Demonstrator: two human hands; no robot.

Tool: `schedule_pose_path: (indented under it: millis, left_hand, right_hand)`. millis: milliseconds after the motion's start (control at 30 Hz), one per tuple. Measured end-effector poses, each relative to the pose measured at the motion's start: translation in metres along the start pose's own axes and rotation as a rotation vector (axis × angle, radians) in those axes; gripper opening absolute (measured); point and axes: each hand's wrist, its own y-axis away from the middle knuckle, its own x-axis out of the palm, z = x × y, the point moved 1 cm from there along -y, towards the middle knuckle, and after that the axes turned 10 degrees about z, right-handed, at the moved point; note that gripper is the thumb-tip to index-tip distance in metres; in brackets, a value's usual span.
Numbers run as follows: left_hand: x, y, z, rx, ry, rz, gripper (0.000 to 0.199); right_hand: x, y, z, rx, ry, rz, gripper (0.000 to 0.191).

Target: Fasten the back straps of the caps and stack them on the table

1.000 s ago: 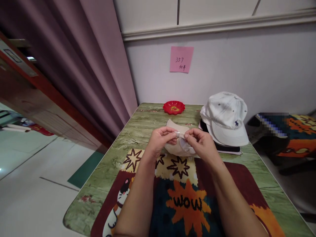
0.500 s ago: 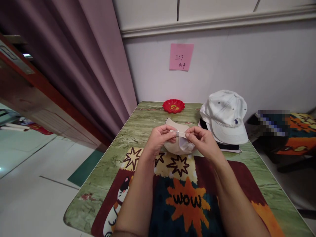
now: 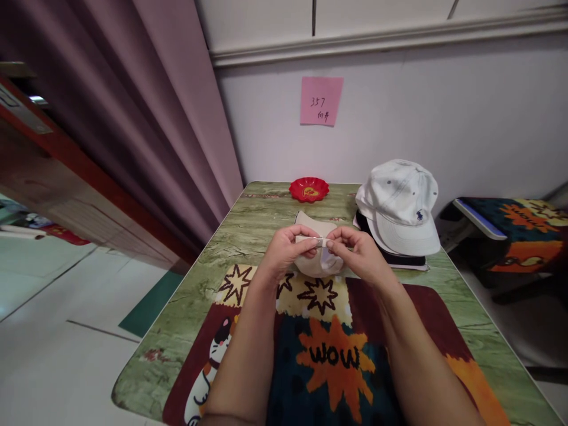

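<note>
A beige cap (image 3: 313, 264) rests at the top edge of the patterned mat, its brim pointing away from me. My left hand (image 3: 287, 245) pinches the cap's back strap close to a small metal buckle (image 3: 319, 242). On the other side of the buckle, my right hand (image 3: 352, 248) pinches the strap between thumb and fingertips. The two hands are almost touching. Part of the strap is hidden by my fingers. To the right, a white cap (image 3: 402, 204) with a small dark blue emblem tops a stack of caps.
A red scalloped dish (image 3: 309, 190) stands near the wall. The patterned mat (image 3: 337, 355) covers the front of the green wood-grain table (image 3: 146, 367). A pink note (image 3: 321, 101) is stuck on the wall. A purple curtain (image 3: 177, 100) hangs at left, and a stool (image 3: 528, 228) stands at right.
My right hand has moved left, closer to my left hand, and the visible stretch of strap between them is shorter. The whole view has shifted slightly.
</note>
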Motion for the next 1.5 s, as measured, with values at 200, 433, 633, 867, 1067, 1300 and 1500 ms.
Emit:
schedule_pose_path:
  millis: [200,433,633,867,1067,1300,1500]
  left_hand:
    - [-0.011,0.003,-0.009,0.324,-0.435,-0.095,0.035]
    - [-0.020,0.001,0.002,0.240,-0.603,0.052,0.039]
    - [-0.019,-0.002,0.004,0.246,-0.533,0.090,0.026]
    - [-0.012,0.003,-0.003,0.238,-0.484,0.096,0.023]
    - [-0.007,0.004,-0.005,0.217,-0.468,0.104,0.024]
    - [-0.007,0.001,-0.002,0.249,-0.380,0.056,0.023]
    - [-0.016,0.010,-0.006,0.215,-0.080,-0.029,0.023]
  right_hand:
    - [0.001,-0.002,-0.002,0.017,-0.059,-0.010,0.028]
    - [0.006,-0.002,0.002,0.004,-0.008,-0.007,0.028]
    - [0.007,0.000,0.006,0.001,-0.017,0.004,0.029]
    - [0.007,0.001,0.008,-0.059,0.143,0.010,0.033]
    - [0.009,0.004,0.012,-0.049,0.193,-0.016,0.034]
    - [0.010,0.001,0.012,-0.079,0.209,-0.039,0.032]
    - [-0.008,0.003,0.010,-0.114,0.103,-0.075,0.030]
